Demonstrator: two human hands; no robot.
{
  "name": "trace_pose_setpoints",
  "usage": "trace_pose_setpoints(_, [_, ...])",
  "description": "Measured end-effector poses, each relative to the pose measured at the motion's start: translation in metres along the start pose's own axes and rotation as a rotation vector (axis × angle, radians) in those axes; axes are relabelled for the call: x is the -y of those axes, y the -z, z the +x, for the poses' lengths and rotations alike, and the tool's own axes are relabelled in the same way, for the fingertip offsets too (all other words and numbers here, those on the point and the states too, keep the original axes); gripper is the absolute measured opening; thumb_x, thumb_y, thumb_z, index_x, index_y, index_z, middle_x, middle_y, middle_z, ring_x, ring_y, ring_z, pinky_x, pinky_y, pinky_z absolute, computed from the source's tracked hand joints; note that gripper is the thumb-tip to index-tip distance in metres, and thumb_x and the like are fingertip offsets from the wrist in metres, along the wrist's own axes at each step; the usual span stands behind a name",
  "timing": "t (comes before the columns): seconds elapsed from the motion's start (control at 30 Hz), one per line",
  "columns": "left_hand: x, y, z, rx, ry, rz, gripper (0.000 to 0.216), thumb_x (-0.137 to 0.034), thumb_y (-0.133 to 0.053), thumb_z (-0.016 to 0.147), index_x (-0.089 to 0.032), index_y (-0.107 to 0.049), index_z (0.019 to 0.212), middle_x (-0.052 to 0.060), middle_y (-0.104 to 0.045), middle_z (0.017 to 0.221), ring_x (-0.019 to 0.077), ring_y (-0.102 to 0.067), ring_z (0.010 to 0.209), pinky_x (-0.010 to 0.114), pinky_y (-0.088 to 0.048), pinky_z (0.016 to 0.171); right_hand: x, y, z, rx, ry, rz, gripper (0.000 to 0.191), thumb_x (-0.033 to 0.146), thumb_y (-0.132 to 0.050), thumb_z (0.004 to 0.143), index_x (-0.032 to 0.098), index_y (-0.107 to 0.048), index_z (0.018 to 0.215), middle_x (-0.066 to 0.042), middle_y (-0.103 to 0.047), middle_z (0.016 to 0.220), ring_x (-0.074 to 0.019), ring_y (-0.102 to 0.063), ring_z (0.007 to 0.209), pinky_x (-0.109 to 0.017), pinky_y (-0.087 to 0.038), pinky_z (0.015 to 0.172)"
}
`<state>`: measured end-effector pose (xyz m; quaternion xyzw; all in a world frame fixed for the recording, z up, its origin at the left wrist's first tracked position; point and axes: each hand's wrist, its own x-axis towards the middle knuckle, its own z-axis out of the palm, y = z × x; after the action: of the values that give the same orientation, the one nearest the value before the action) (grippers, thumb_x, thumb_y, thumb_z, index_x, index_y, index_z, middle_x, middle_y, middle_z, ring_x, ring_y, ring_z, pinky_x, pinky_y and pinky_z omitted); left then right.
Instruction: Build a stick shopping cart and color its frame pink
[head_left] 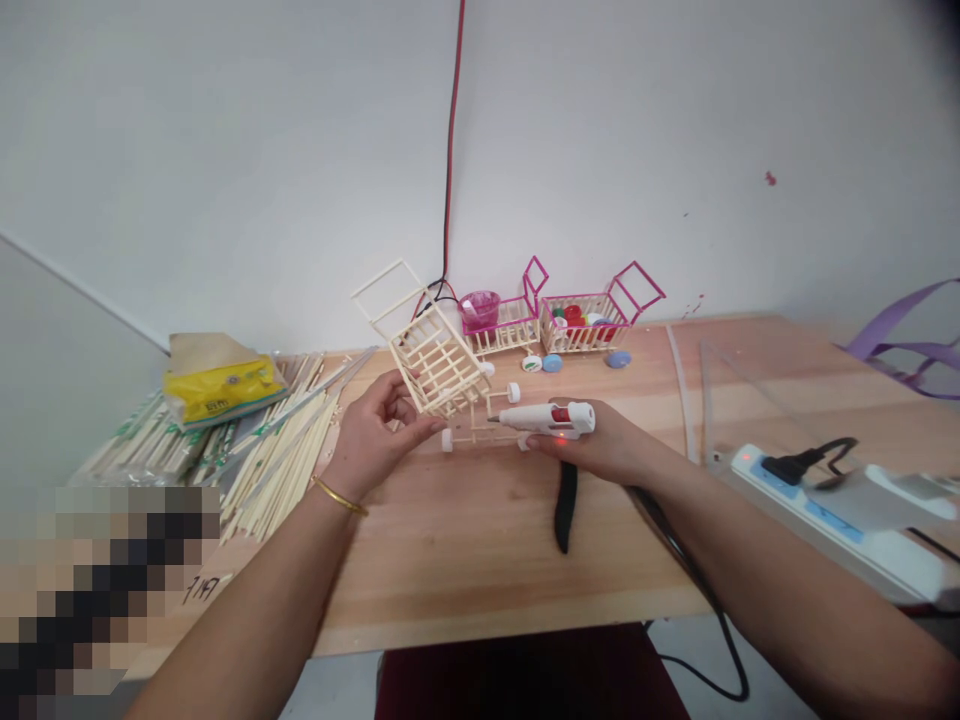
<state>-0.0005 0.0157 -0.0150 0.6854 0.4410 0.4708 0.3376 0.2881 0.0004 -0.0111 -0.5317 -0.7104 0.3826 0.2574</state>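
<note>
Tilted up above the table, a small basket cart built of plain wooden sticks is held at its lower left corner by my left hand, whose fingers and thumb are closed on it. My right hand is wrapped round a white glue gun, its nozzle pointing left, close to the cart's lower edge. Beneath the cart lies a stick frame with white round wheels. Whether the nozzle touches the sticks I cannot tell.
Two pink-trimmed stick carts stand at the wall, near loose bottle caps. Left are bundled sticks and a yellow packet. A black-handled tool lies in front; right, a power strip and cable.
</note>
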Motion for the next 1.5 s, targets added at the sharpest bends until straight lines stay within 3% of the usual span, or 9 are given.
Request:
trace_pose_setpoints(0.13, [-0.002,0.000,0.001,-0.094,0.030,0.166,0.059,-0.039,-0.082,0.069,-0.019,-0.058,0.119,0.001,-0.065,0.086,0.0102,-0.055,0.061,0.023,-0.044,0.058,0.000,0.000,0.000,-0.004,-0.007,0.018,0.027,0.037,-0.073,0.074,0.019,-0.072,0.094,-0.004,-0.076,0.090,-0.0218,-0.068,0.082,-0.031,-0.053,0.069])
trace_pose_setpoints(0.3, [-0.007,-0.001,0.002,-0.098,0.036,0.249,0.061,-0.042,-0.080,0.069,-0.019,-0.057,0.121,0.001,-0.064,0.088,0.0084,-0.052,0.057,0.023,-0.042,0.056,-0.002,-0.002,0.000,-0.011,0.023,0.012,0.026,0.039,-0.074,0.074,0.020,-0.073,0.091,-0.003,-0.075,0.082,-0.0213,-0.068,0.078,-0.030,-0.053,0.067])
trace_pose_setpoints(0.8, [-0.003,-0.003,0.001,-0.088,0.103,0.162,0.063,-0.044,-0.080,0.068,-0.018,-0.055,0.120,0.002,-0.064,0.090,0.0094,-0.052,0.059,0.025,-0.043,0.058,-0.002,-0.011,0.003,-0.030,0.007,0.011,0.026,0.043,-0.071,0.074,0.020,-0.064,0.082,-0.001,-0.069,0.077,-0.0181,-0.062,0.072,-0.029,-0.046,0.062])
trace_pose_setpoints(1.07, [-0.004,-0.004,0.001,-0.071,0.073,0.180,0.059,-0.043,-0.080,0.068,-0.018,-0.057,0.117,-0.001,-0.061,0.079,0.0100,-0.053,0.058,0.025,-0.043,0.058,0.001,-0.015,0.001,-0.053,0.010,-0.044,0.027,0.041,-0.070,0.072,0.021,-0.052,0.066,0.004,-0.056,0.061,-0.0130,-0.051,0.058,-0.025,-0.036,0.052])
trace_pose_setpoints(1.33, [-0.004,-0.006,0.002,-0.054,0.095,0.160,0.060,-0.043,-0.080,0.068,-0.019,-0.057,0.117,-0.001,-0.064,0.078,0.0116,-0.054,0.058,0.025,-0.044,0.057,-0.001,-0.022,0.007,-0.119,0.051,0.040,0.029,0.045,-0.071,0.071,0.020,-0.058,0.078,0.002,-0.062,0.068,-0.0150,-0.056,0.064,-0.025,-0.040,0.056])
trace_pose_setpoints(1.5, [-0.007,-0.008,0.002,-0.045,0.107,0.140,0.059,-0.042,-0.081,0.067,-0.018,-0.057,0.115,0.000,-0.063,0.079,0.0106,-0.052,0.057,0.024,-0.041,0.054,0.001,-0.027,0.014,-0.153,0.049,0.055,0.031,0.048,-0.071,0.071,0.021,-0.055,0.072,0.003,-0.060,0.064,-0.0148,-0.055,0.061,-0.026,-0.041,0.056])
